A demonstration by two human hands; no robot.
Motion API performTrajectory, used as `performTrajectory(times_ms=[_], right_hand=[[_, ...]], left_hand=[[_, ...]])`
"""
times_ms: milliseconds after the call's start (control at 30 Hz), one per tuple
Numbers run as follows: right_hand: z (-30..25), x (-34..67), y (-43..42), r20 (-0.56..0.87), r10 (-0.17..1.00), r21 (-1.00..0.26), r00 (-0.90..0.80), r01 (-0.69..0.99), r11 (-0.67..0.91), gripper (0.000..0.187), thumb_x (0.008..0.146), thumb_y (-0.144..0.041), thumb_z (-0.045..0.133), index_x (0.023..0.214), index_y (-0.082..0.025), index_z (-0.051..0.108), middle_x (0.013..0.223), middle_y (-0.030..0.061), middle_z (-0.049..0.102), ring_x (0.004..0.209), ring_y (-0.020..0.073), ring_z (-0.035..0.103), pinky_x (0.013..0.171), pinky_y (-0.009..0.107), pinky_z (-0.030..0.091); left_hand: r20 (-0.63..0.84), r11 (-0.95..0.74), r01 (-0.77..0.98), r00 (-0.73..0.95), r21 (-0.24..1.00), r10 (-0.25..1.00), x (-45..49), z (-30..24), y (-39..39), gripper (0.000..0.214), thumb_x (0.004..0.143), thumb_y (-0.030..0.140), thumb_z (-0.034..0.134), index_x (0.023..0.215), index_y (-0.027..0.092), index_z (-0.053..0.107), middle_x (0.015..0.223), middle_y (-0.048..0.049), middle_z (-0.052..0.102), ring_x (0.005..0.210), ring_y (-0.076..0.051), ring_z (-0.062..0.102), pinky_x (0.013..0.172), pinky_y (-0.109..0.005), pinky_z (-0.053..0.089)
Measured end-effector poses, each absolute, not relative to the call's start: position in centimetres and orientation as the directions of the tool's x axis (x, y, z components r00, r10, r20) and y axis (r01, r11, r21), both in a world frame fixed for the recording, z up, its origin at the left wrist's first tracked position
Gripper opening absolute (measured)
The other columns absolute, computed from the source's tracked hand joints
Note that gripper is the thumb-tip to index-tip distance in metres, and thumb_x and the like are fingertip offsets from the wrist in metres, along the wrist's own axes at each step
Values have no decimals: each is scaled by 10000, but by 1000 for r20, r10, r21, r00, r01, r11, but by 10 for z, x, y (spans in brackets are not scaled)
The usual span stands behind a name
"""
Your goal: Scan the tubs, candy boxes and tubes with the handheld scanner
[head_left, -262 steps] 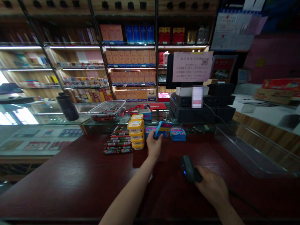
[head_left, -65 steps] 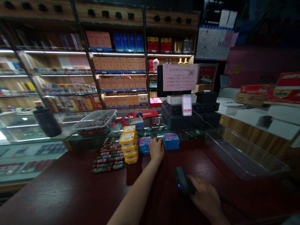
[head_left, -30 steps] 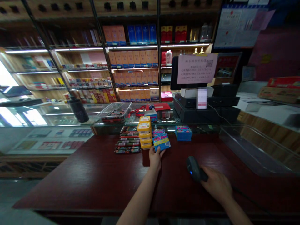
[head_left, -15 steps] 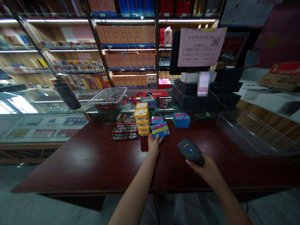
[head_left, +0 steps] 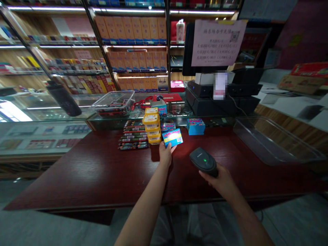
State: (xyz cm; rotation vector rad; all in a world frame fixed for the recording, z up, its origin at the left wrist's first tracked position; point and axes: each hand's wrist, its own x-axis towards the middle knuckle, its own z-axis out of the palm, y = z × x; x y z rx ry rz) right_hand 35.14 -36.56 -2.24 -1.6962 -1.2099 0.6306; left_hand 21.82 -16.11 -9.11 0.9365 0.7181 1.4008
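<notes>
My left hand [head_left: 166, 153] grips a small blue packet [head_left: 173, 137] with pink lettering and a barcode, tilted up above the desk. In my right hand [head_left: 216, 176] is a black barcode scanner [head_left: 203, 160], its head aimed toward the packet and a green light lit on top. Just left of the packet stands a stack of yellow-lidded tubs [head_left: 153, 126]. Beside the tubs lies a pile of dark stick-shaped packs [head_left: 134, 136]. Another blue packet [head_left: 168, 126] lies behind the held one, partly hidden. A neat stack of blue packets [head_left: 195, 126] sits further right.
A clear plastic bin [head_left: 271, 143] stands on the right of the dark red desk [head_left: 97, 177]. Behind, on the glass counter, are a clear box of stick packs [head_left: 114, 103] and a monitor with a paper notice [head_left: 217, 42]. A black bottle-like object [head_left: 64, 99] is at left.
The light on the scanner has turned from blue to green, and the packet's face is now brightly lit. Both hands keep their grips; the whole view has shifted slightly.
</notes>
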Motion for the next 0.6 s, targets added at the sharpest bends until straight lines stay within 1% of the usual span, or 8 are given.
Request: performTrajectory(times_ms=[100,167,200,267,333,433,533,600], right_hand=[[-25,355,-365,141,922,-870,361,490,-58,394,723,-451,627,981,-154,642,841,84,715,769,224,662,631,310,513],[-27,361,-365,185,919,-830,349,556,-44,385,723,-437,628,996,-165,639,937,91,714,864,236,658,735,335,508],[-27,365,-364,203,917,-798,344,601,-49,379,722,-430,628,1003,-175,639,952,88,714,880,238,656,753,336,500],[-27,373,-362,206,922,-691,328,716,-100,354,727,-413,618,1011,-203,639,929,74,719,862,241,661,717,322,485],[-27,382,-358,188,925,-525,330,830,-189,315,741,-387,595,1010,-228,636,886,63,721,820,248,668,647,308,458],[-30,393,-352,220,914,-298,341,916,-269,307,763,-340,561,1044,-234,624,893,63,720,795,253,674,612,305,428],[-44,400,-348,300,901,-186,313,946,-267,332,784,-275,526,1100,-207,602,920,73,716,809,237,670,651,311,437],[-56,404,-347,350,897,-148,269,962,-231,332,778,-234,523,1098,-188,596,1003,80,702,852,224,658,705,312,448]], left_hand=[[106,-54,-492,78,869,991,216,-94,-161,318,765,313,648,1006,183,485,1102,-68,604,1000,-181,612,877,-441,530],[98,-47,-489,80,871,992,215,-95,-161,332,759,321,655,1014,189,488,1099,-69,605,1003,-190,615,873,-444,530],[97,-45,-490,81,870,992,215,-95,-161,331,759,320,654,1016,191,488,1100,-69,604,1004,-191,616,875,-445,529],[100,-49,-501,75,864,992,215,-94,-162,329,764,320,648,1021,196,485,1105,-69,601,1006,-192,617,876,-444,529],[110,-64,-516,58,854,992,215,-92,-163,340,770,336,644,1030,201,474,1121,-72,595,1003,-196,620,857,-440,542],[122,-79,-527,47,846,991,215,-88,-166,373,776,380,636,1052,210,453,1143,-76,588,994,-206,626,815,-436,564],[127,-76,-522,63,850,990,215,-85,-167,392,775,411,633,1056,216,443,1128,-74,594,982,-208,632,813,-456,564],[135,-83,-512,64,855,989,215,-85,-168,439,730,398,684,1048,210,446,1090,-70,607,960,-204,638,824,-463,555]])
